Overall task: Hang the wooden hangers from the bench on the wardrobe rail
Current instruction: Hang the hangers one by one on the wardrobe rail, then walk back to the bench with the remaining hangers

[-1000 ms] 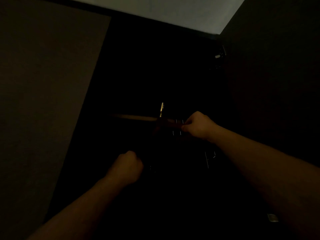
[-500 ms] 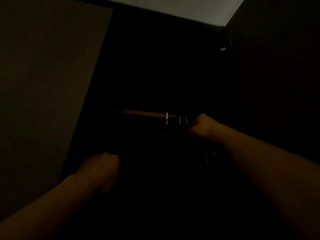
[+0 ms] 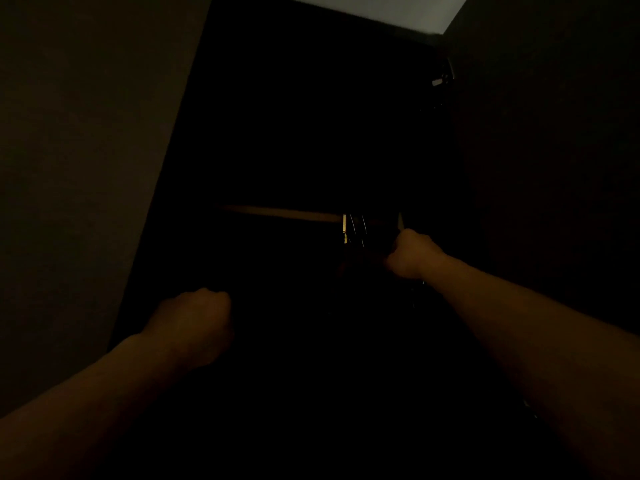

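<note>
Light: very dim; most of the wardrobe interior is black.
Rail: wooden wardrobe rail (image 3: 287, 213) runs roughly level across the middle of the view, faintly lit, its right part lost in shadow.
Hooks: a few metal hanger hooks (image 3: 353, 226) sit over the rail just left of the right hand; one catches a yellowish glint, the others show as thin bright lines.
Hangers: bodies under the hooks are too dark to make out; only a faint brownish shape below them.
Right hand: right hand (image 3: 410, 254) is raised just under the rail, right beside the hooks, curled into a fist.
Right grip: fingers closed; whatever it clamps is lost in the dark, cannot tell if it's a hanger.
Left hand: left hand (image 3: 197, 323) is lower and well to the left, apart from rail and hooks.
Left grip: loosely fisted, nothing visible in it.
Surroundings: lighter wall panel (image 3: 86, 150) at left, pale ceiling strip (image 3: 398, 8) at top, small metal fitting (image 3: 440, 79) at upper right.
</note>
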Demonstrator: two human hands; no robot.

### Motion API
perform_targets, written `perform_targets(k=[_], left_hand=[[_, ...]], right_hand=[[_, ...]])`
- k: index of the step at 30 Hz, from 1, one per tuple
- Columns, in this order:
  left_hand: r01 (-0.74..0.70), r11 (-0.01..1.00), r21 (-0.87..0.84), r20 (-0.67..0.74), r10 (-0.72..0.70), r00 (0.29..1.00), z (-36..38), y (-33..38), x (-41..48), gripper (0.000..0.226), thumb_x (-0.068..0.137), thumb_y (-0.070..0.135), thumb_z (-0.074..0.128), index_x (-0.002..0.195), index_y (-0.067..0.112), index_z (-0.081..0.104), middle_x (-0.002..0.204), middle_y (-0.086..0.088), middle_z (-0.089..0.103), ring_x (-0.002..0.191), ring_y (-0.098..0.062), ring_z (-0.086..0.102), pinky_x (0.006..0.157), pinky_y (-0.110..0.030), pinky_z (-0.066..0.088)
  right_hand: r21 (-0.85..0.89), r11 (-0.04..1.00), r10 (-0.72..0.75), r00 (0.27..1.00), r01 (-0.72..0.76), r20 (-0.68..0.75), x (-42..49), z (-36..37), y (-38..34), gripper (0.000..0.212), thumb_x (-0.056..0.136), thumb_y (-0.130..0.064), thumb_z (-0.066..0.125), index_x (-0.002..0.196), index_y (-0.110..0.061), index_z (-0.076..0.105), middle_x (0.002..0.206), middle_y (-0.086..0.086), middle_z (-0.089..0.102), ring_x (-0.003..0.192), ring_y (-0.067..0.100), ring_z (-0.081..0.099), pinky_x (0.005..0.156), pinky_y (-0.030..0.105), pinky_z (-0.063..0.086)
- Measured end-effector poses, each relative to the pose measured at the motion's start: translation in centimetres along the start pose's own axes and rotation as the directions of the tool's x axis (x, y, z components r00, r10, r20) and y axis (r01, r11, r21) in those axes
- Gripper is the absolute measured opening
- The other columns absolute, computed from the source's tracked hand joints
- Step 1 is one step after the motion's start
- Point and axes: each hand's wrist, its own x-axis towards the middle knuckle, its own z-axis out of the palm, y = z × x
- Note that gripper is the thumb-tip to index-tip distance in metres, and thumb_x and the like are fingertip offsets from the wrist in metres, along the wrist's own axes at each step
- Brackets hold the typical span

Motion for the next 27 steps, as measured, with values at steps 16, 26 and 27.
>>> perform_targets(k=[16, 26, 27], left_hand=[[-0.041, 0.992, -0.123, -0.083, 0.031, 0.996, 4.0, 5.9, -4.2, 0.051, 0.097, 0.056, 0.032, 0.131, 0.025, 0.052, 0.122, -0.003, 0.060, 0.106, -0.022, 0.059, 0.080, -0.034, 0.046], [-0.109, 0.775, -0.622, 0.070, 0.193, 0.979, 15.5, 15.5, -22.7, 0.049, 0.094, 0.056, 0.032, 0.118, 0.023, 0.059, 0.112, 0.000, 0.063, 0.099, -0.021, 0.059, 0.084, -0.043, 0.050], [-0.102, 0.732, -0.674, 0.091, 0.220, 0.971, 16.4, 16.5, -25.3, 0.048, 0.094, 0.054, 0.032, 0.118, 0.022, 0.060, 0.111, 0.000, 0.064, 0.097, -0.020, 0.060, 0.083, -0.042, 0.051]], right_hand=[[-0.268, 0.950, -0.171, 0.985, 0.163, -0.008, -6.7, 1.0, 1.2, 0.036, 0.091, -0.025, 0.064, 0.120, -0.006, 0.054, 0.118, 0.015, 0.055, 0.092, 0.030, 0.060, 0.067, 0.036, 0.053], [-0.264, 0.933, -0.260, 0.965, 0.243, -0.032, -30.4, 5.3, 5.1, 0.051, 0.094, -0.038, 0.053, 0.138, -0.013, 0.048, 0.130, 0.013, 0.051, 0.111, 0.031, 0.054, 0.078, 0.045, 0.051], [-0.283, 0.932, -0.244, 0.970, 0.228, -0.021, -33.9, 6.1, 6.0, 0.049, 0.093, -0.040, 0.052, 0.135, -0.014, 0.051, 0.126, 0.012, 0.054, 0.108, 0.031, 0.056, 0.079, 0.046, 0.052]])
